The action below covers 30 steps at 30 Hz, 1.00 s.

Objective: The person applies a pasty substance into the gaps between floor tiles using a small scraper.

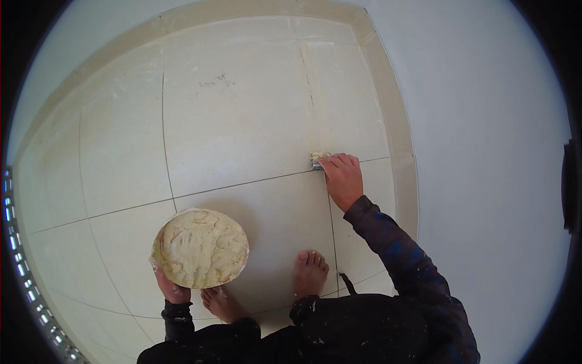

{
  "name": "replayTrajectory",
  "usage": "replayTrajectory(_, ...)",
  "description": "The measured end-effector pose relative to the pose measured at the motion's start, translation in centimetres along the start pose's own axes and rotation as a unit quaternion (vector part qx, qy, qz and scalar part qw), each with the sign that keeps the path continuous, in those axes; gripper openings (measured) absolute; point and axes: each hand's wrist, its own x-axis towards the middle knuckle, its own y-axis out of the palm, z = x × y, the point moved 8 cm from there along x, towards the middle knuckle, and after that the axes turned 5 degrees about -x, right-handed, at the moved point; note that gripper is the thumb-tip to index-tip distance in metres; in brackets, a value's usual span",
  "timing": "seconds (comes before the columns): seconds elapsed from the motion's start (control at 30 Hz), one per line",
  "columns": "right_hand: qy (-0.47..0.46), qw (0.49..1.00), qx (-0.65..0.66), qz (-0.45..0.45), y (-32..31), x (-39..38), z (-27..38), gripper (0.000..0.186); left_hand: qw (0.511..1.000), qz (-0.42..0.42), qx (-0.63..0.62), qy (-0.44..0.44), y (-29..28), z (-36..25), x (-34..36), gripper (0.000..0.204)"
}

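A round, shallow bowl [154,246] full of thick cream-coloured paste [201,250] is in my left hand [172,287], gripped by its near left side. The paste has a rough, smeared surface. My right hand [344,182] is closed on a small scraper [315,163], which is mostly hidden under the fingers. Cream paste clings to the scraper's far side. The scraper is at the floor, where two tile joints meet. Beyond it, a pale band of paste [313,109] runs along the joint, with dark line still showing in places.
Large cream floor tiles [236,121] with dark joints lie all round. A beige skirting [388,109] borders the white wall [479,151] on the right and far side. My bare feet [310,274] stand near the bowl. A dark strip [347,283] lies beside my right foot.
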Motion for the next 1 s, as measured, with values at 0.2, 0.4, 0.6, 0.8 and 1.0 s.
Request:
replayTrajectory(0.2, 0.212, 0.955, 0.196, 0.068, 0.1, -1.8, -2.0, 0.032, 0.983, -0.076, -0.157, -0.062, -0.4, 0.3, -0.2, 0.052)
replayTrajectory(0.4, 0.135, 0.991, -0.011, -0.010, 0.3, -0.1, 0.5, 0.031, 0.986, -0.098, -0.125, -0.055, -1.7, 1.4, -0.5, 0.050)
replayTrajectory(0.6, 0.143, 0.982, 0.119, 0.018, -0.9, -3.1, 2.1, 0.027, 0.993, -0.090, -0.062, -0.033, -2.6, -0.2, -0.6, 0.049)
replayTrajectory(0.8, 0.104, 0.990, 0.067, -0.063, -0.8, 2.4, -4.0, 0.025, 0.992, -0.067, -0.096, -0.042, -1.0, 0.0, 2.1, 0.052)
replayTrajectory(1.0, 0.013, 0.997, 0.081, 0.001, -1.2, -2.7, 1.6, 0.027, 0.989, -0.085, -0.115, -0.040, -0.6, -1.5, 1.8, 0.053)
